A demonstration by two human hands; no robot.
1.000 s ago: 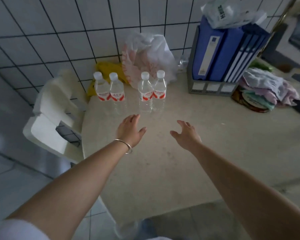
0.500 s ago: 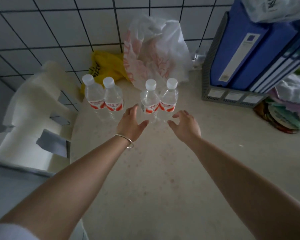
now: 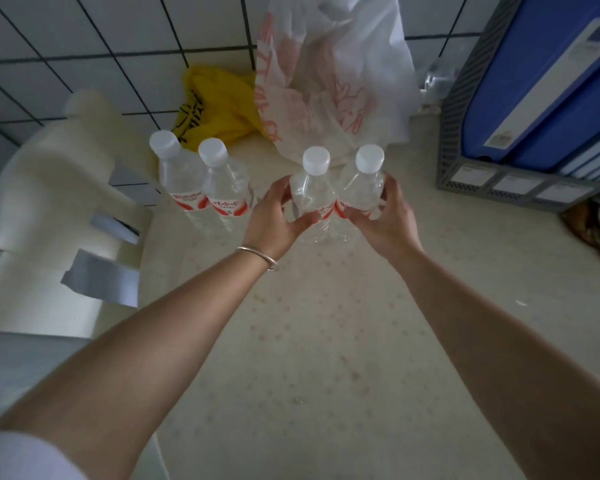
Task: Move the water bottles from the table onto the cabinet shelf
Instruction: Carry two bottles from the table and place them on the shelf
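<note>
While both arms reach forward over the pale speckled table [image 3: 326,358], the scene reads from left to right as follows. At the far left stands a white plastic chair [image 3: 49,209], pushed up beside the table's edge, with the white tiled wall [image 3: 84,46] behind it. Next come two water bottles side by side and touching: the far-left bottle [image 3: 179,178] and the second bottle [image 3: 224,188], both upright, white-capped, with red-and-white labels, and both untouched. Behind them a yellow bag [image 3: 219,109] lies against the wall.

The left hand [image 3: 274,220], with a thin bracelet [image 3: 258,256] at its wrist, curls around the left side of the third bottle [image 3: 312,192], thumb across the front at the label. Just beside it, and touching it, stands the fourth bottle [image 3: 364,185], which the right hand [image 3: 388,220] grips from the right side, thumb at the label and fingers wrapped behind. Both gripped bottles seem to rest on the table, though their bases are blurred through the clear plastic and I cannot be sure. Behind this pair slumps a white plastic bag with red print [image 3: 333,81].

To the right sits a grey file rack [image 3: 465,161] holding blue binders [image 3: 548,81], well apart from the bottles.
</note>
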